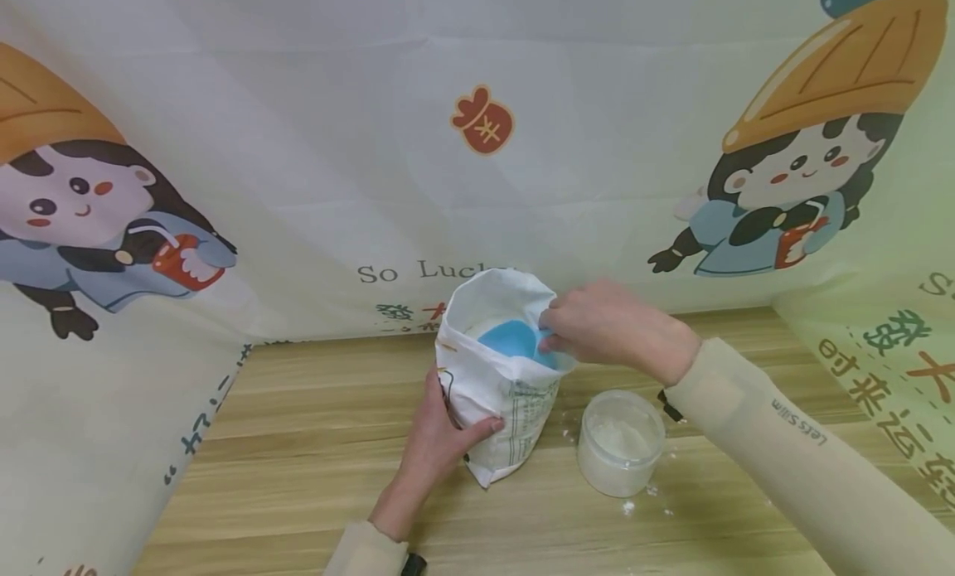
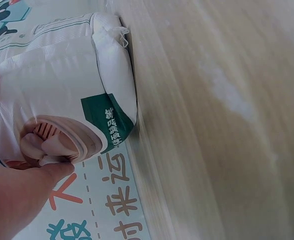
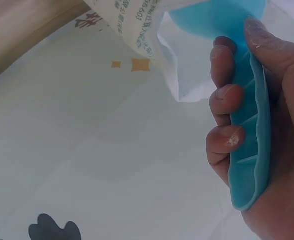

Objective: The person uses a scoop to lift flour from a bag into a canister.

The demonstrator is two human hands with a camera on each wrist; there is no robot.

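A white flour bag (image 1: pixel 533 410) stands with its top open on the wooden table, leaning a little. My left hand (image 1: pixel 436 439) grips its lower left side, thumb across the front; the left wrist view shows the bag's printed picture of a steamer basket (image 2: pixel 82 137). With fingers curled round the ribbed handle, my right hand (image 1: pixel 608 327) holds a light blue scoop (image 3: pixel 247 130). The scoop's bowl (image 1: pixel 510 337) is inside the bag's mouth, and its contents cannot be made out. To the right, a clear round tub (image 1: pixel 597 470) holds white powder (image 1: pixel 622 439).
White powder specks (image 1: pixel 629 506) lie on the wooden table (image 1: pixel 298 443) around the tub. Behind and at both sides stands a pale printed backdrop (image 1: pixel 336 145) with cartoon figures. My right forearm (image 1: pixel 791 435) passes just right of the tub.
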